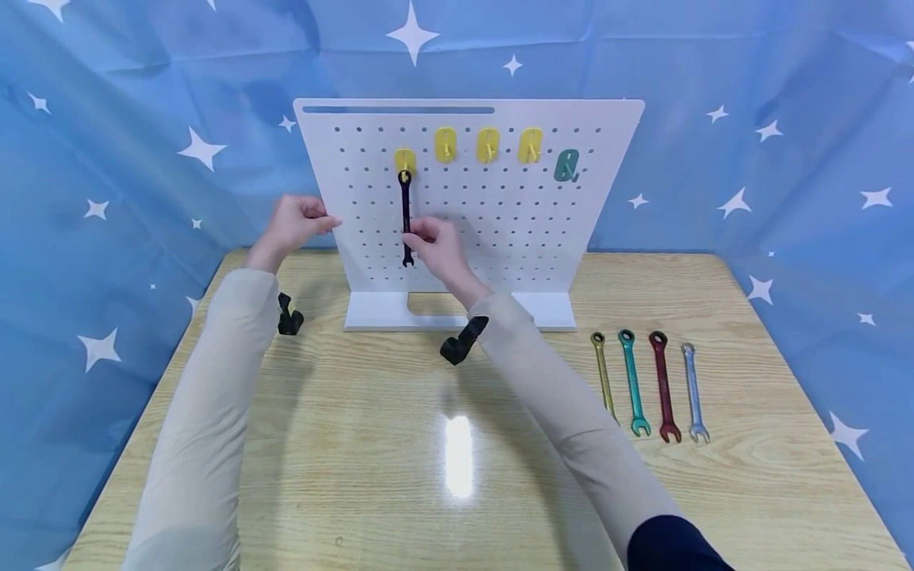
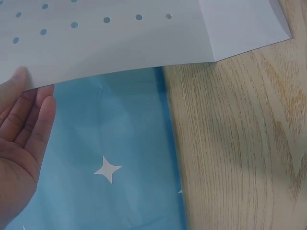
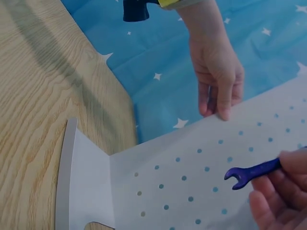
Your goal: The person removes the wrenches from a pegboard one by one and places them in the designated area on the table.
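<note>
A white pegboard [image 1: 500,214] stands upright on the table. My left hand [image 1: 296,224] pinches its left edge, thumb on the front face and fingers behind, as the left wrist view shows. With thumb and fingers my right hand [image 1: 440,247] holds a dark combination wrench [image 1: 406,208] low on its shaft. The wrench hangs vertically, its ring end at the leftmost yellow hook [image 1: 405,159] and its open end down. In the right wrist view the wrench's open end [image 3: 238,177] looks purple and pokes out past the fingers.
Further yellow hooks [image 1: 488,146] and a green hook [image 1: 566,166] are mounted along the board to the right. On the table [image 1: 371,444], right of the board, lie a gold wrench [image 1: 602,369], a teal wrench [image 1: 632,381], a red wrench [image 1: 664,385] and a silver-blue wrench [image 1: 693,388].
</note>
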`<state>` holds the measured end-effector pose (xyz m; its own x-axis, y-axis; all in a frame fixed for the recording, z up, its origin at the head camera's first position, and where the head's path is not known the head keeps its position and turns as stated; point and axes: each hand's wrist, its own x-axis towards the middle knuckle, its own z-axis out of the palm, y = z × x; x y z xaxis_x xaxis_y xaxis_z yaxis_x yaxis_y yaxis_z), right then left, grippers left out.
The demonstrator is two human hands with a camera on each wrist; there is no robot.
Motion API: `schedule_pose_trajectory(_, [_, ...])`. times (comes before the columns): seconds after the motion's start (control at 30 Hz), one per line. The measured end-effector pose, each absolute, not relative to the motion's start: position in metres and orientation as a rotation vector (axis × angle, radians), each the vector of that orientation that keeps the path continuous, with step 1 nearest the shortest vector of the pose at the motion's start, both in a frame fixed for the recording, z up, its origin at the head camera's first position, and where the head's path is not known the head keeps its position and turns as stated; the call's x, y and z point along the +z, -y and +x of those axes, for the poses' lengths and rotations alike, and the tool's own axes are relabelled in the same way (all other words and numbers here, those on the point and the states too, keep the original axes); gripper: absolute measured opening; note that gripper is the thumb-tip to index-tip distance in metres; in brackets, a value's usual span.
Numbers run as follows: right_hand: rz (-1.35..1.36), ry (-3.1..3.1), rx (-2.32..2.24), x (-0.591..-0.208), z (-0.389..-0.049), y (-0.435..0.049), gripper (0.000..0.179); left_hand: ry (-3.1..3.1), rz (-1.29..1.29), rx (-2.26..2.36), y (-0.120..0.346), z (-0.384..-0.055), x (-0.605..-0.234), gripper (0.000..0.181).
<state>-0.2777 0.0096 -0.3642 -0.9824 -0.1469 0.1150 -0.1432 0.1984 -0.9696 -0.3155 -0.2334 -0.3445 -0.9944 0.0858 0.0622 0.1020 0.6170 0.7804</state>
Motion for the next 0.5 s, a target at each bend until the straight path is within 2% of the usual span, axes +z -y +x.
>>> schedule_pose_trajectory(0.5, [-0.391,-2.382,-1.966,-0.354,-0.256,-0.017,0.008,2.813,-0.159,-1.358,0.233,-0.313,-0.342,0.025])
